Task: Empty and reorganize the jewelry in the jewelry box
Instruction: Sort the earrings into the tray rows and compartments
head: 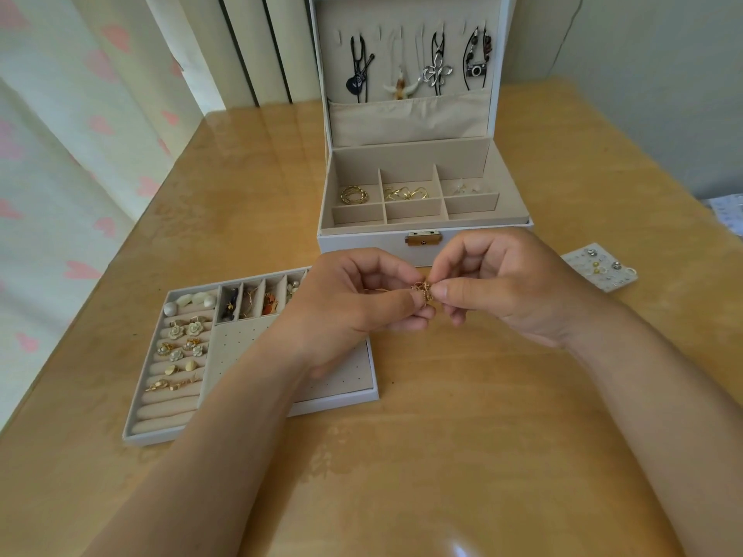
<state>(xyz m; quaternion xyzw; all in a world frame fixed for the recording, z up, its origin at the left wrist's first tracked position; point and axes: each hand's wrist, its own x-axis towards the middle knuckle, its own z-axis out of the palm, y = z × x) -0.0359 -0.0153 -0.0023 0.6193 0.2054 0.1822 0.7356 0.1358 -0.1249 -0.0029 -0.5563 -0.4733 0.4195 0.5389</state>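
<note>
A white jewelry box (362,241) stands open at the back of the table, several necklaces (436,72) hanging in its lid. Gold hoops (354,195) and other earrings lie in its back compartments. The removed tray (333,402) lies front left, with rings and earrings (181,343) in its rolls and small slots. Both hands are in front of the box. My left hand (358,307) and my right hand (494,283) together pinch a small tangled gold chain (423,292) between their fingertips.
A clear card of small stud earrings (601,267) lies on the wooden table (442,456) to the right of the box. A curtain with pink hearts (60,154) hangs along the left edge. The wall stands behind the box.
</note>
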